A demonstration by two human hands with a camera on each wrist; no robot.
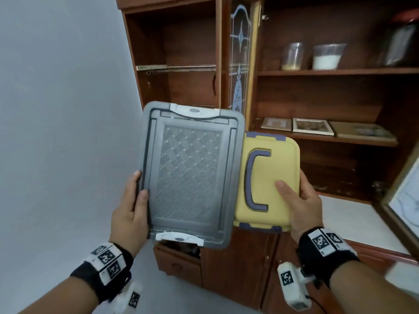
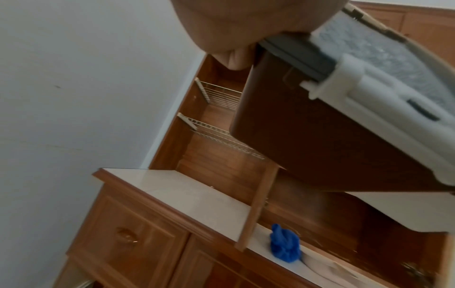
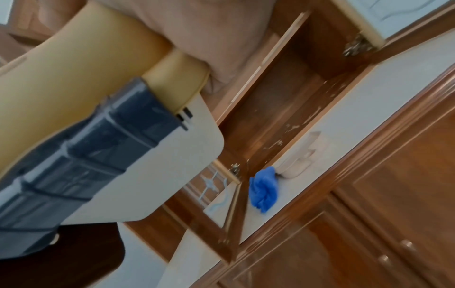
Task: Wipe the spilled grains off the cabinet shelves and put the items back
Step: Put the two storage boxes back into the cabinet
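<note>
**Two lidded boxes in the air, grains on the bottom shelf**

At about 9 o'clock in the head view, the left hand (image 1: 130, 207) clamps the long edge of the grey rectangular plastic box with white end latches (image 1: 190, 175), thumb on its woven-pattern lid, fingers hidden beneath. Its neighbour, touching it at 3 o'clock, is the yellow rectangular plastic box with a dark blue handle (image 1: 267, 184), gripped by the right hand (image 1: 303, 205) with the thumb flat on the lid. Both boxes are closed; what is in them cannot be told.

Each box hangs from a one-handed edge grip, so a loose latch or a tilt could, I judge, let one slip or pop open. The two also rub together and may knock each other askew going through the cabinet opening.

Further right, at 1 o'clock, the upper wooden shelf (image 1: 340, 71) carries a clear plastic cup with a little yellowish stuff at the bottom (image 1: 292, 56) and a clear tub partly filled with white powder or grains (image 1: 327, 56). Pale specks lie on the dark bottom shelf (image 3: 283, 126); setting boxes there before wiping would trap them. The crumpled blue cloth (image 3: 263, 191) rests on the white surface (image 3: 344, 109) just outside, touched by neither hand.
</note>
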